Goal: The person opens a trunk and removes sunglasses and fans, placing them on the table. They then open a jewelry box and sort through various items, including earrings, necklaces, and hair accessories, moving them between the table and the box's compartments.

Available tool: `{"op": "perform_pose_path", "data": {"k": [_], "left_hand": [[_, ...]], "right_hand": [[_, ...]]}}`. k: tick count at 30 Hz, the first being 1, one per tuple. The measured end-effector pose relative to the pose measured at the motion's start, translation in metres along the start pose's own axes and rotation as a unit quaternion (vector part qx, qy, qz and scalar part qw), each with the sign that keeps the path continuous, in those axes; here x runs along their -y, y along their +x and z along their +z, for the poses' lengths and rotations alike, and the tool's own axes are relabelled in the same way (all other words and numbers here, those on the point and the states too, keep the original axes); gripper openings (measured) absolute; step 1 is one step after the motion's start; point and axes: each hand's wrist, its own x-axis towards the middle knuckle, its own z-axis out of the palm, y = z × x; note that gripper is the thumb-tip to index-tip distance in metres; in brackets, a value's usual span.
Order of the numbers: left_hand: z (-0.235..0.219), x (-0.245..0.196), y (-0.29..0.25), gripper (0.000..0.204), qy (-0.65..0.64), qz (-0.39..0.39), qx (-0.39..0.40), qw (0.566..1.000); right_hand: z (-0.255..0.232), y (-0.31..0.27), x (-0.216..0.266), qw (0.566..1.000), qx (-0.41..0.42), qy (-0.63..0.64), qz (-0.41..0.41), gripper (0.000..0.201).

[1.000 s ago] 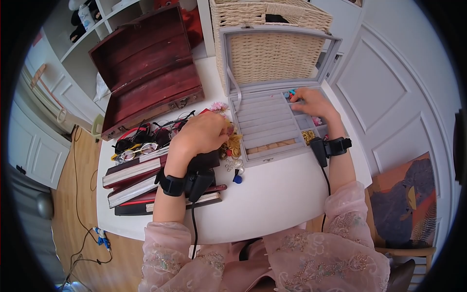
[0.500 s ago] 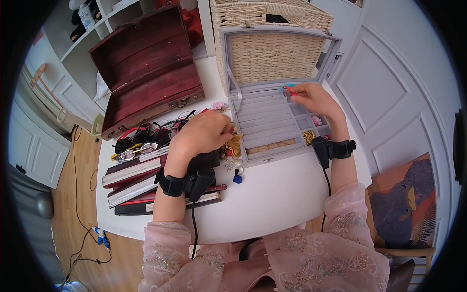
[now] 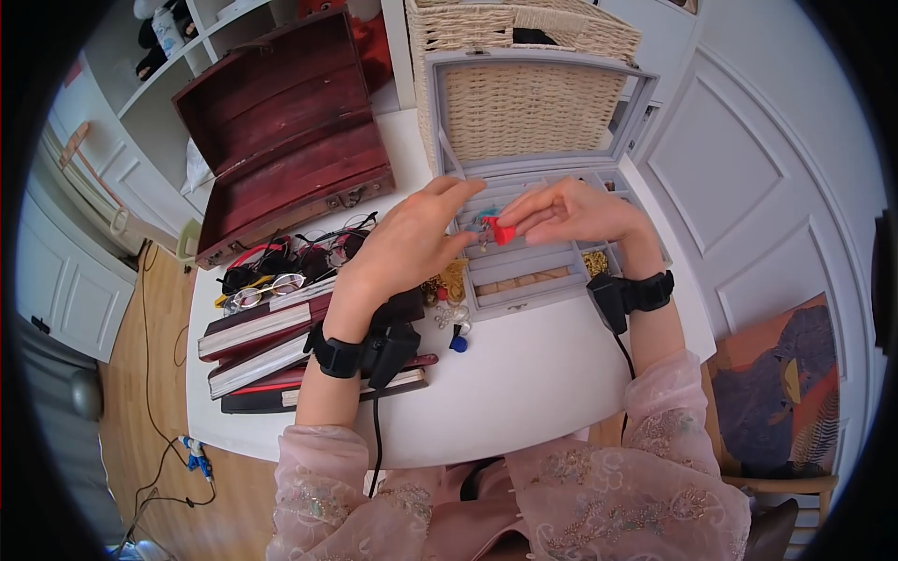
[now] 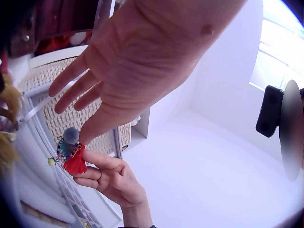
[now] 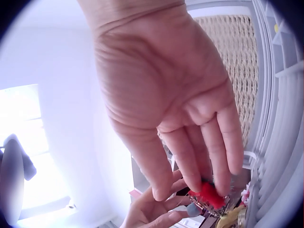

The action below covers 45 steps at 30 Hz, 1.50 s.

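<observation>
My right hand (image 3: 582,211) holds a beaded tassel jewellery piece (image 3: 503,231) at its fingertips, over the ring rolls of a grey jewellery box (image 3: 514,307). The piece has a red tassel, small beads and a grey-blue ball, clearest in the left wrist view. Beside it my left hand (image 3: 407,238) has its fingers stretched out and its thumb tip right by the ball. Below the left hand, gold-coloured jewellery (image 3: 453,279) lies on the table, partly hidden. A gold chain (image 3: 595,263) lies in a side compartment of the box.
An open dark red suitcase (image 3: 290,201) stands at the back left. Eyeglasses (image 3: 271,290) and stacked books (image 3: 267,332) lie at the left of the white table (image 3: 510,402). Behind the box's raised lid is a wicker basket (image 3: 524,117). A blue item (image 3: 458,344) lies near the box's front.
My right hand has picked the tassel piece out of the box's back right compartment and brought it left and nearer. My left hand has lifted off the jewellery pile, its fingers straightening towards the box.
</observation>
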Motion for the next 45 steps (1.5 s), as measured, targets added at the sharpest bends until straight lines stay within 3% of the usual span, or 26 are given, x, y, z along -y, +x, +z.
{"op": "perform_pose_path", "data": {"k": [4, 6, 9, 12, 14, 15, 17, 21, 26, 29, 33, 36, 39, 41, 45], "left_hand": [[-0.001, 0.002, 0.003, 0.03, -0.029, -0.027, 0.059, 0.997], [-0.005, 0.0, 0.004, 0.021, -0.003, -0.043, 0.128, 0.991], [-0.002, 0.004, 0.001, 0.014, 0.016, -0.02, 0.097, 0.995], [-0.004, 0.009, -0.001, 0.012, 0.076, -0.038, 0.11, 0.99], [-0.003, 0.014, -0.003, 0.011, 0.09, -0.051, 0.115, 0.988], [-0.001, 0.017, -0.004, 0.01, 0.104, -0.064, 0.121, 0.985], [0.001, 0.02, -0.007, 0.009, 0.126, -0.09, 0.14, 0.978], [0.003, 0.026, -0.009, 0.007, 0.174, -0.11, 0.174, 0.963], [0.001, 0.022, -0.009, 0.007, 0.192, -0.124, 0.191, 0.954], [0.001, 0.021, -0.009, 0.008, 0.179, -0.137, 0.199, 0.954], [0.003, 0.025, -0.011, 0.01, 0.162, -0.132, 0.205, 0.956], [0.002, 0.022, -0.01, 0.011, 0.155, -0.137, 0.206, 0.957], [0.0, 0.021, -0.01, 0.011, 0.151, -0.135, 0.213, 0.956], [0.001, 0.022, -0.01, 0.011, 0.153, -0.132, 0.212, 0.956], [0.0, 0.022, -0.01, 0.012, 0.159, -0.133, 0.221, 0.953]], "right_hand": [[0.012, 0.005, 0.009, 0.998, 0.043, 0.025, 0.043, 0.04], [0.014, 0.006, 0.009, 0.997, 0.052, 0.034, 0.047, 0.041], [0.015, 0.006, 0.008, 0.997, 0.06, 0.044, 0.028, 0.039], [0.008, 0.002, 0.005, 0.998, 0.03, 0.001, 0.051, 0.035], [-0.003, -0.003, 0.0, 0.991, -0.013, -0.124, 0.048, 0.031], [-0.009, -0.007, -0.005, 0.991, -0.013, -0.124, 0.048, 0.031], [-0.02, -0.014, -0.014, 0.966, -0.082, -0.222, 0.105, 0.029], [-0.037, -0.028, -0.022, 0.936, -0.139, -0.282, 0.158, 0.028], [-0.056, -0.043, -0.037, 0.869, -0.222, -0.375, 0.234, 0.025], [-0.059, -0.047, -0.044, 0.863, -0.255, -0.356, 0.252, 0.023], [-0.059, -0.043, -0.049, 0.869, -0.224, -0.356, 0.262, 0.023], [-0.058, -0.037, -0.068, 0.879, -0.244, -0.357, 0.198, 0.023], [-0.057, -0.031, -0.074, 0.859, -0.257, -0.394, 0.202, 0.024], [-0.052, -0.028, -0.071, 0.811, -0.271, -0.455, 0.247, 0.023], [-0.054, -0.03, -0.085, 0.818, -0.231, -0.46, 0.258, 0.025]]}}
